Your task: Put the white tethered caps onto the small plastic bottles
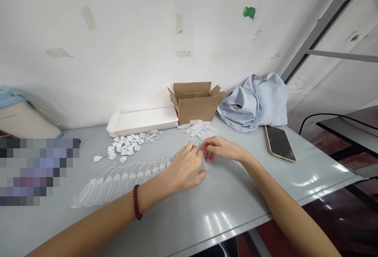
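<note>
My left hand [186, 168], with a red bead bracelet on its wrist, reaches over the right end of a row of translucent tubes [130, 183] with white tops and thin loops. Its fingers are bent and pressed together; what they hold is hidden. Close beside it, my right hand [220, 148] has its fingers curled inward, the fingertips near those of the left; anything between them is too small to make out. Small clear pieces [201, 129] lie just behind the hands. White caps or tags [125, 145] are heaped behind the row, beside a bundle of thin white strings [152, 136].
An open cardboard box [197, 109] stands by the wall, right of a stack of flat white packs [144, 120]. Farther right are a light blue bag [268, 99] and a phone [280, 143]. A beige bin [26, 119] is at the left on the grey table [236, 206].
</note>
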`<state>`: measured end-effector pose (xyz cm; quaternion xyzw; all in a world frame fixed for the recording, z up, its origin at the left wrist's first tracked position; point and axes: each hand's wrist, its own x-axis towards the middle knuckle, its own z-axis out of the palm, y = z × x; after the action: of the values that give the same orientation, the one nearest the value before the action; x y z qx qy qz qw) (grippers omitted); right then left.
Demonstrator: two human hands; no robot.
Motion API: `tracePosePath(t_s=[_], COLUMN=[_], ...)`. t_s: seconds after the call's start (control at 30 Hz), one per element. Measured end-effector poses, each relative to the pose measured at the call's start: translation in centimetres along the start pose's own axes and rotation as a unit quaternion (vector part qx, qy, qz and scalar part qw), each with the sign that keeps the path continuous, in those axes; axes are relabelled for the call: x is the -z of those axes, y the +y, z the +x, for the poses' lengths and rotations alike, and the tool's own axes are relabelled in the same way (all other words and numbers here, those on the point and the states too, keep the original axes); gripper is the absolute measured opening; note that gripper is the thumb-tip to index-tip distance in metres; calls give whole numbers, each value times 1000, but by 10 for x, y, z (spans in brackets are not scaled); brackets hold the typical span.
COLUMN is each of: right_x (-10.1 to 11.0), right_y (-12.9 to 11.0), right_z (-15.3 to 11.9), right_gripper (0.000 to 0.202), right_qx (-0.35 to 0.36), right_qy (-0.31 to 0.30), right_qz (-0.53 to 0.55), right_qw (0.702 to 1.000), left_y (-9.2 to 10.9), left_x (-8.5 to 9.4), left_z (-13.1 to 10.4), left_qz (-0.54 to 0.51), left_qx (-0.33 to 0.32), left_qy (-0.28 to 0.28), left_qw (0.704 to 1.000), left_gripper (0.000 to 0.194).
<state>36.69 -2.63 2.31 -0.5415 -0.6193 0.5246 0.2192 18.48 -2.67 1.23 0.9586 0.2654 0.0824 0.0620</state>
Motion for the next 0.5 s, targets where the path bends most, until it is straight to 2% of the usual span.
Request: tracePosePath(t_s=[0.5], right_x=[1], right_y=[-1], right_z=[-1], right_gripper=[23], right_qx=[11], right_qy=[-1], right_qz=[-21], right_qw=[1000], left_y=[2], left_x=[0], left_z=[-4], left_qz=[16], left_qx=[-10], left_qy=[5], left_qw=[1000], left_gripper=[19])
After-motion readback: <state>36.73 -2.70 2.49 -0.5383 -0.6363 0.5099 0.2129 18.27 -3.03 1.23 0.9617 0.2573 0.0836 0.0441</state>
